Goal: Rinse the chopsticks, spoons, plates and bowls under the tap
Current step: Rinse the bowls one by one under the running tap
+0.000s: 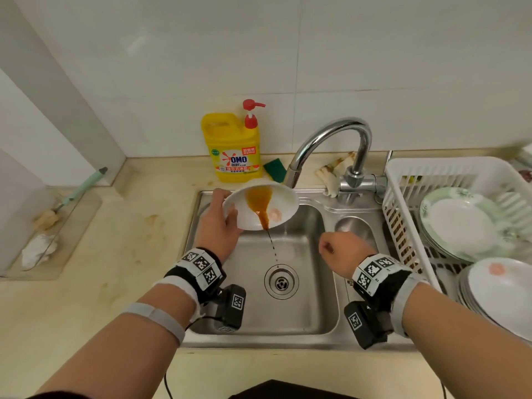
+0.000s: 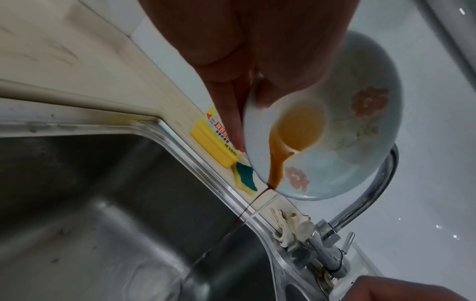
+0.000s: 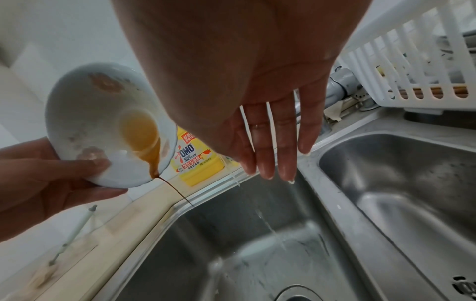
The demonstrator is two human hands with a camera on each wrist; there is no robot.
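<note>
Fingers of the left hand curled round the rim of the white bowl, thumb inside, tipping it over the sink so brown sauce ran off its lip. Just beyond the bowl curved the tap. To its right the right hand hung over the basin, fingers straight, slightly parted, wet, holding nothing. Further right, plates sat in the white rack.

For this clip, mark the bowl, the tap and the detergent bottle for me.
bowl [image 1: 283,201]: head view, on the bare white inner wall right of the brown sauce.
tap [image 1: 334,131]: head view, on the curved chrome neck.
detergent bottle [image 1: 233,162]: head view, on the front label of the yellow body.
</note>
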